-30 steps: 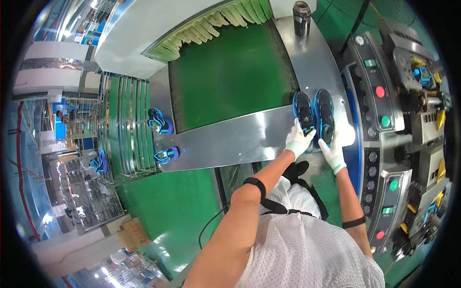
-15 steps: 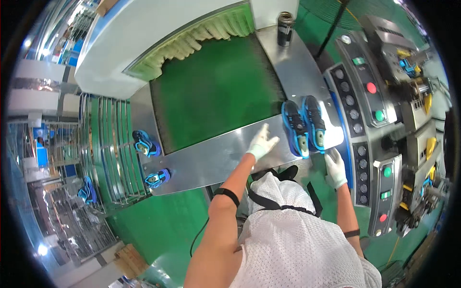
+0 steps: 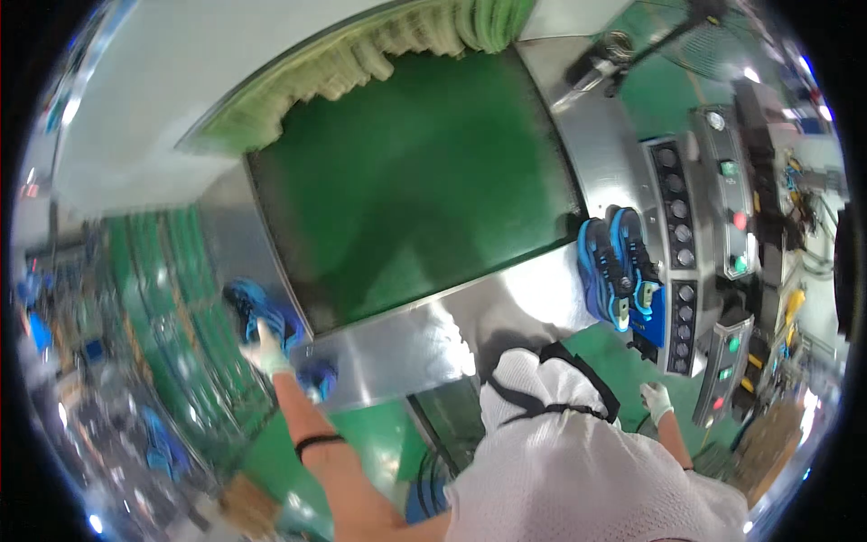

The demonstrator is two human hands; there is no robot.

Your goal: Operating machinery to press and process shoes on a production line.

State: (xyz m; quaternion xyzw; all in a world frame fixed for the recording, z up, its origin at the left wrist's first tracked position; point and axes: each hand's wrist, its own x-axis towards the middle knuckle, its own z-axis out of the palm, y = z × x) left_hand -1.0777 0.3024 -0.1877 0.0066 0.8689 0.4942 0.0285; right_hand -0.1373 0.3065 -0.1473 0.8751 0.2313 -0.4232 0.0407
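Head camera, looking down past a white mesh top point(image 3: 578, 470). Reaching far out to the left with the bare left arm, bending at the elbow near the lower edge and wearing a black band point(image 3: 320, 441) on the forearm. Pointing the white-gloved left hand point(image 3: 264, 352) away from the body, laying it over the near part of a black-and-blue shoe point(image 3: 262, 303) at the left end of a metal worktop point(image 3: 397, 357). Too blurred for telling a closed grasp from a light touch. Passing the left wrist just beside a second blue shoe point(image 3: 321, 379), lying closer to the body. Holding the right hand point(image 3: 657, 400), also gloved in white, low and out to the right, off the worktop and over the green floor point(image 3: 591, 393). Curling its fingers loosely, released, grasping nothing visible. Showing a gap between that hand and a pair of black-and-blue shoes point(image 3: 601, 271), resting side by side at the worktop's right end, pointing toes away from the body. Facing a flat green surface point(image 3: 406, 190) between the worktop's two ends, running up to a fringed curtain point(image 3: 352, 77).
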